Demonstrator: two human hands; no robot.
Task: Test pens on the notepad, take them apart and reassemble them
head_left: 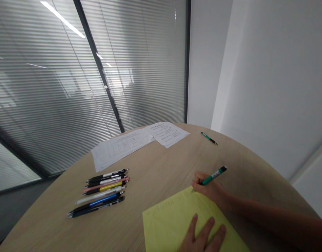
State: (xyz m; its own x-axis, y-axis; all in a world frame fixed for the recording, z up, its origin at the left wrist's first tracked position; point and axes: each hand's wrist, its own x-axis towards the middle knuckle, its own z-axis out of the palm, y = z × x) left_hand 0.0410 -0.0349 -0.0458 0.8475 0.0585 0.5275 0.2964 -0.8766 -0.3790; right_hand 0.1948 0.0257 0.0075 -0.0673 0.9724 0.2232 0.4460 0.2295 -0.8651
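Presently, the right hand [207, 188] grips a green pen [212, 176] at the far corner of the yellow paper [166, 224], towards the bench's [161, 171] right edge; slack pressure from the left hand [201, 239] (spread flat, grasping nothing) could let it skew.

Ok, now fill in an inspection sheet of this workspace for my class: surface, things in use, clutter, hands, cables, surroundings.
Surface: wood-grain table with a curved far edge.
Things in use: yellow paper, with faint marks along its far edge; green-and-black pen, slanted over the paper's far corner, tip contact unclear.
Clutter: row of pens in mixed colours, left of the paper; white printed sheets at the far edge; second green-and-black pen lying far right.
Hands: right hand grips the pen; left hand rests on the paper, fingers spread.
Cables: nothing seen.
Surroundings: glass partition with blinds; white wall on the right.
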